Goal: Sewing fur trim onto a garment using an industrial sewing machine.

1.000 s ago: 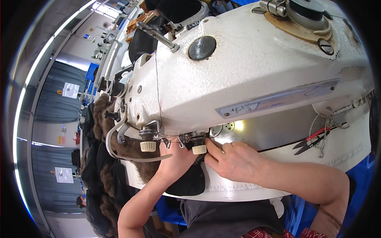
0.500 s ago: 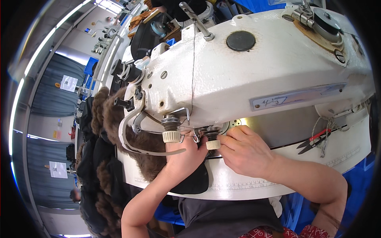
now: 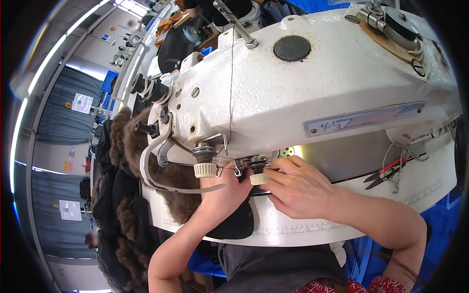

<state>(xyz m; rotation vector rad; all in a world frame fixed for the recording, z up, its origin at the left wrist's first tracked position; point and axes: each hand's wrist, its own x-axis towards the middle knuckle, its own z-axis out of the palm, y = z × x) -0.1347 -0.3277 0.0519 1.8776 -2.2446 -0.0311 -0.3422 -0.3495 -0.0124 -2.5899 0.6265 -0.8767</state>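
Note:
A white sewing machine (image 3: 273,97) with tension knobs (image 3: 205,170), worn paint and a thread running down its body spans the view. My left hand (image 3: 222,195) rests on a piece of brown fur (image 3: 181,205) and black cloth (image 3: 237,224) beneath the knobs, its fingers hidden behind them. My right hand (image 3: 300,188) is just right of the knobs, fingers bent and pressed together under the machine head; what they hold is hidden. Red-handled snips (image 3: 391,168) hang on a string at the right, near the steel bed (image 3: 342,158).
A heap of black garments with fur trim (image 3: 122,219) fills the left beside the white table (image 3: 283,232) with its printed scale. Blue bins (image 3: 205,263) stand below. Farther back are other machines (image 3: 119,56), grey curtains (image 3: 63,205) and blurred co-workers (image 3: 90,239).
My right hand has moved up, its fingers now more curled under the head. My left hand stays beside the knobs. The whole view has shifted, with the machine farther right in the picture.

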